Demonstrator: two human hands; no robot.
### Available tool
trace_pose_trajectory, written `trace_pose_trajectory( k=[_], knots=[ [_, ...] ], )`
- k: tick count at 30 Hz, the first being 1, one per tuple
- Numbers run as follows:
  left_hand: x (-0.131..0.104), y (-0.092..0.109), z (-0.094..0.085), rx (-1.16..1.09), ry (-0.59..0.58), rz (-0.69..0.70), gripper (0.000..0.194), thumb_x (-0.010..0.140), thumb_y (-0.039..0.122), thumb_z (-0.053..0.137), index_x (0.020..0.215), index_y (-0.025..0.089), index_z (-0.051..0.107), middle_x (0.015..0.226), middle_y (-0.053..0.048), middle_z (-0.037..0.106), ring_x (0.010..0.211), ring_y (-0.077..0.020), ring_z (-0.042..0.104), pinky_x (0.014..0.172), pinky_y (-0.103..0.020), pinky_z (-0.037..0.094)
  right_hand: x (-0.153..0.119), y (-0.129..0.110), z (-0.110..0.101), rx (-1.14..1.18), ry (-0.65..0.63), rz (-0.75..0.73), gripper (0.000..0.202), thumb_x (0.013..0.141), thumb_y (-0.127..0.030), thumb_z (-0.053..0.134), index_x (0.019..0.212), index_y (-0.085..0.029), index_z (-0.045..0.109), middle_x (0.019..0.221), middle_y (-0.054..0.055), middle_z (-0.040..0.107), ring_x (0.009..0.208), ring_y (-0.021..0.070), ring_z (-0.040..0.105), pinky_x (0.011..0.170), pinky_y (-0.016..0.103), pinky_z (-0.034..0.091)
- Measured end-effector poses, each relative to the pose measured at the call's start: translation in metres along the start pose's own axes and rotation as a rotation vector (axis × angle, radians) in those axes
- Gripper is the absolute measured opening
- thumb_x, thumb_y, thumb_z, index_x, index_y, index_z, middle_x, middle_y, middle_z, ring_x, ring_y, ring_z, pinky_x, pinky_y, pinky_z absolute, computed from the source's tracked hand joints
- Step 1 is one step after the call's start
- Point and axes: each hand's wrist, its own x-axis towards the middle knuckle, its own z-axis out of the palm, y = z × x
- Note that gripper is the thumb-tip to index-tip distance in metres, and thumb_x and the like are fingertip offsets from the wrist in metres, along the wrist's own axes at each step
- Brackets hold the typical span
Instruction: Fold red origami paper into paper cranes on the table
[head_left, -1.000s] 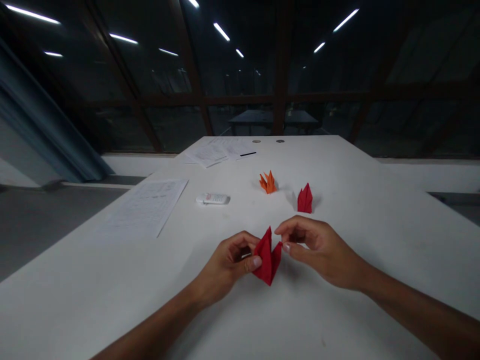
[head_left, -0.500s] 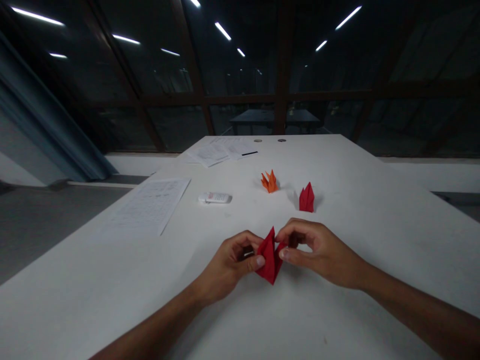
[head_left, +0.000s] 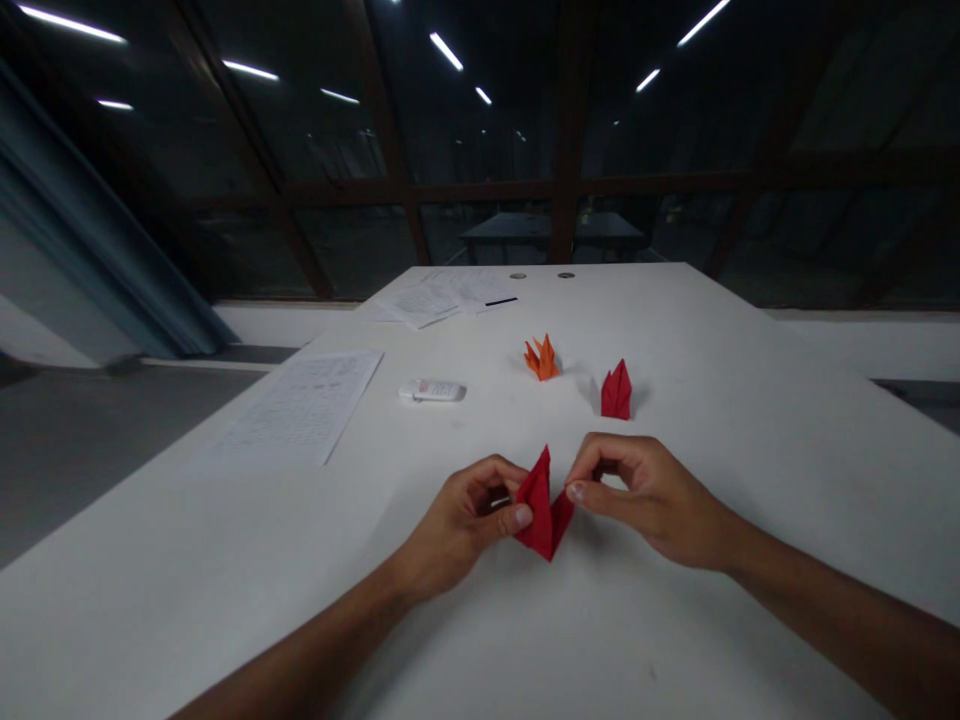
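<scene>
Between my hands is a red folded-paper piece [head_left: 541, 510], its tall point upward and a narrower flap angled out to the right. My left hand [head_left: 472, 520] pinches its left side, thumb in front and fingers behind. The thumb and forefinger of my right hand [head_left: 645, 495] are closed on the tip of the right flap. Beyond my hands stand a smaller red paper origami piece [head_left: 616, 390] and an orange origami piece [head_left: 543, 360] with several pointed tips, both apart from my hands.
A white correction-tape-like item [head_left: 433, 391] lies left of the origami. A printed sheet [head_left: 307, 405] rests on the left of the white table [head_left: 750, 400]. More papers [head_left: 435, 298], a black pen-like stick [head_left: 501, 301] and two round discs [head_left: 565, 275] are at the far end.
My right fingertips have closed together on the tip of the right flap, and the flap now stands farther out from the tall point. My left hand keeps its hold.
</scene>
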Motion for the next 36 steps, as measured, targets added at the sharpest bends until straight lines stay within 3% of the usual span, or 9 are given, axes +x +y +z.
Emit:
trace_pose_trajectory(
  k=[10,15,19,23,25,29,33,36],
  knots=[
    [0.002,-0.007,-0.002,-0.059,0.068,-0.012,0.032,0.086,0.030,0.077,0.110,0.015,0.063,0.096,-0.006,0.068,0.082,-0.0147,0.064,0.078,-0.029,0.050,0.006,0.022,0.005,0.127,0.006,0.054,0.027,0.093,-0.042,0.066,0.111,-0.022,0.067,0.088,0.001,0.063,0.077,0.0154,0.057,0.070,0.029,0.045],
    [0.003,-0.004,0.001,-0.016,0.085,-0.011,0.031,0.086,0.029,0.077,0.111,0.016,0.065,0.097,-0.005,0.070,0.085,-0.0148,0.064,0.080,-0.028,0.050,0.002,0.017,0.009,0.007,0.012,0.007,0.017,0.093,-0.037,0.067,0.094,-0.020,0.068,0.086,0.001,0.066,0.078,0.0160,0.058,0.072,0.029,0.046],
    [0.005,-0.005,-0.003,-0.036,0.105,0.012,0.025,0.088,0.028,0.074,0.109,0.016,0.066,0.097,-0.005,0.070,0.086,-0.0139,0.064,0.081,-0.027,0.049,-0.001,0.011,0.009,0.017,-0.049,-0.037,0.023,0.098,-0.037,0.059,0.088,-0.019,0.067,0.082,0.001,0.063,0.076,0.0151,0.055,0.071,0.028,0.044],
    [0.005,-0.010,-0.007,-0.070,0.002,-0.027,0.022,0.090,0.028,0.072,0.107,0.015,0.067,0.095,-0.006,0.071,0.081,-0.0129,0.063,0.077,-0.027,0.048,-0.001,0.014,0.012,0.016,0.087,-0.002,0.019,0.095,-0.038,0.064,0.088,-0.020,0.060,0.081,-0.001,0.060,0.074,0.0144,0.054,0.069,0.027,0.044],
    [0.005,-0.010,-0.007,-0.042,-0.045,-0.044,0.022,0.091,0.029,0.071,0.107,0.015,0.067,0.095,-0.006,0.070,0.082,-0.0137,0.063,0.078,-0.028,0.047,0.000,0.017,0.014,-0.017,0.055,0.030,0.016,0.094,-0.036,0.064,0.092,-0.020,0.062,0.082,-0.001,0.062,0.074,0.0146,0.055,0.069,0.027,0.044],
    [0.002,-0.005,-0.003,0.136,-0.013,-0.032,0.026,0.094,0.035,0.065,0.113,0.017,0.065,0.103,-0.009,0.069,0.090,-0.0181,0.063,0.082,-0.032,0.048,0.000,0.017,0.018,-0.088,0.018,0.040,0.020,0.097,-0.032,0.056,0.086,-0.020,0.066,0.075,-0.001,0.063,0.070,0.0145,0.055,0.065,0.027,0.043],
    [-0.005,0.006,0.007,0.503,0.195,0.156,0.033,0.090,0.038,0.069,0.117,0.020,0.063,0.113,-0.008,0.064,0.103,-0.0213,0.058,0.090,-0.035,0.044,-0.003,0.012,0.022,-0.239,0.180,0.001,0.019,0.094,-0.024,0.056,0.078,-0.019,0.065,0.070,-0.002,0.063,0.067,0.0140,0.056,0.063,0.027,0.041],
    [-0.007,0.011,0.013,0.637,0.261,0.223,0.031,0.081,0.035,0.077,0.104,0.018,0.064,0.097,-0.004,0.063,0.091,-0.0181,0.056,0.085,-0.032,0.043,-0.006,0.010,0.027,-0.355,0.206,-0.044,0.018,0.093,-0.022,0.059,0.077,-0.020,0.067,0.070,-0.002,0.065,0.065,0.0136,0.057,0.060,0.026,0.040]
  ],
)
